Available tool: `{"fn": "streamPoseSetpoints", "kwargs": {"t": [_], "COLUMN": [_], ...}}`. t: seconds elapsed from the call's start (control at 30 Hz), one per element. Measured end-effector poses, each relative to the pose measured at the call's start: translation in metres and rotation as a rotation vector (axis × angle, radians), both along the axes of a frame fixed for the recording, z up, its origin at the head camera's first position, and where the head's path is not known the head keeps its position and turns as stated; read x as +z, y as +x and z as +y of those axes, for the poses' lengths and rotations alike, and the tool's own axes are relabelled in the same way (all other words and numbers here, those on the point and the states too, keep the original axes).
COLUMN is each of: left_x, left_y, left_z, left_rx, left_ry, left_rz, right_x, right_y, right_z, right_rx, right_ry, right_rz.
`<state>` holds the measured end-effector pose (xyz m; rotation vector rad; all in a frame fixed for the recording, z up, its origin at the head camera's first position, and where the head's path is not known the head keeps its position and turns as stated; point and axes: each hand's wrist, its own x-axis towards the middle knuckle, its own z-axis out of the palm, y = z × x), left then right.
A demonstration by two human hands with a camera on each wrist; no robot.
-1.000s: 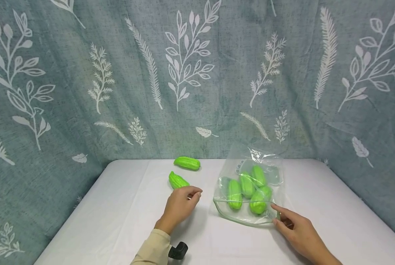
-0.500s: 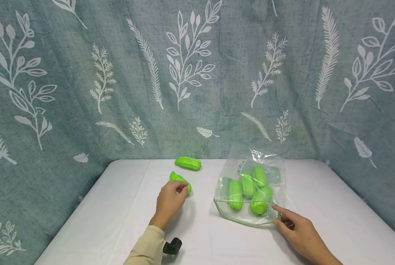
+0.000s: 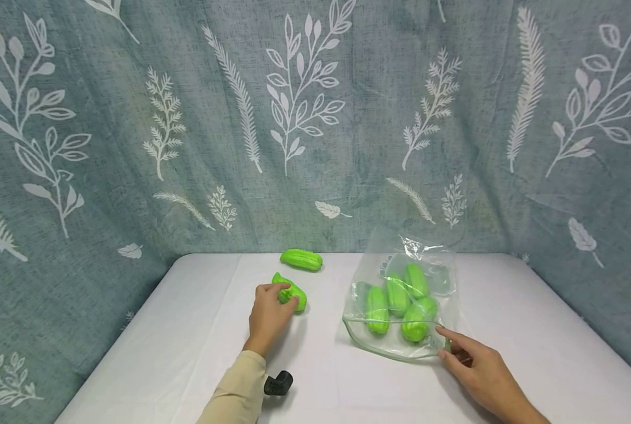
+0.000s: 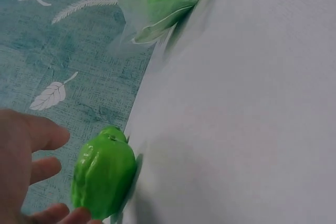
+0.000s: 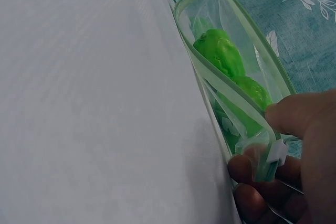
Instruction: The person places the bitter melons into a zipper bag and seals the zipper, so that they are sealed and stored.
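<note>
My left hand [image 3: 269, 315] is at the nearer of two loose, bright green, ridged vegetables [image 3: 294, 296], its fingers spread around one end. In the left wrist view a gap shows between some fingers and that vegetable [image 4: 105, 174]; contact at the lower fingertips is unclear. At the right, my right hand [image 3: 477, 366] pinches the corner of a clear slider bag [image 3: 395, 353] with a green rim, beside its white slider [image 5: 277, 151]. The bag's mouth gapes towards me. Several similar green vegetables [image 3: 377, 309] lie inside it.
Behind the nearer loose vegetable, close to the table's back edge, lies another green vegetable [image 3: 301, 259]. The white table [image 3: 188, 341] meets a leaf-patterned curtain [image 3: 231, 147] at the back and sides. A black wrist device [image 3: 279, 383] sits at the left sleeve.
My left hand has moved left and slightly back to the nearer loose vegetable, and its fingers have parted. My right hand stays on the bag, and the vegetables lie where they were.
</note>
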<state>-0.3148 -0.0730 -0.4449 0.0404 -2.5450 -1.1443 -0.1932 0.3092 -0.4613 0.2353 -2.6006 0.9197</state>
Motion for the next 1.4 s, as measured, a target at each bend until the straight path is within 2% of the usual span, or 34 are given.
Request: {"fn": "streamPoseSetpoints", "kwargs": {"t": [0.23,0.5,0.7,1.03,1.4], "left_x": [-0.003,-0.003,-0.003,-0.007,-0.012], "left_y": [-0.003,-0.004,-0.005,-0.007,-0.01], "left_z": [0.003,0.006,0.009,0.011,0.016], "left_rx": [0.026,0.057,0.053,0.059,0.062], "left_ry": [-0.006,-0.033,-0.059,-0.128,-0.113], "left_rz": [-0.046,-0.061,-0.084,-0.078,-0.088], "right_x": [0.0,0.001,0.002,0.003,-0.001], "right_y": [-0.001,-0.002,-0.002,-0.003,-0.002], "right_z": [0.0,-0.001,0.001,0.0,0.002], "right_rx": [0.01,0.016,0.015,0.005,0.004], "right_ry": [-0.008,-0.005,0.002,-0.01,-0.013], "right_rz": [0.006,0.028,0.019,-0.012,-0.008]}}
